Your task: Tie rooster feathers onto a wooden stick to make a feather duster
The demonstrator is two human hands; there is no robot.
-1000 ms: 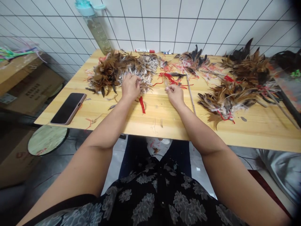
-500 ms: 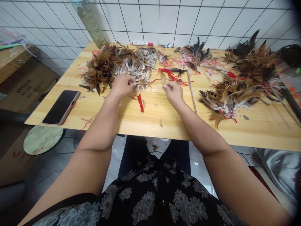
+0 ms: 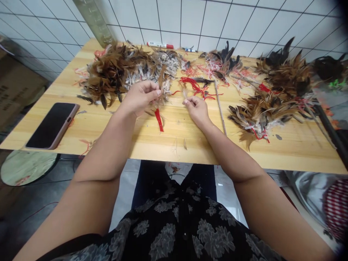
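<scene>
A slim brown feather (image 3: 162, 77) stands up at the fingertips of the left hand (image 3: 143, 96), whose thumb and forefinger appear to pinch its lower end; a small, pale, wispy feather (image 3: 185, 89) points away from the right hand (image 3: 198, 110), pinched at its base. Both should be almost weightless, soft and easily ruffled, with a thin, springy shaft that a hard squeeze could kink; the bare quill end looks the best place to hold, lightly, since rubbing the vane may split it. On the yellow wooden desk (image 3: 152, 145), a brown-and-whitish feather heap (image 3: 106, 74) lies beyond the left hand, a short red thread bundle (image 3: 158, 120) just nearer the body, loose red threads (image 3: 191, 82) beyond the right hand, and a thin grey stick (image 3: 220, 108) to its right.
</scene>
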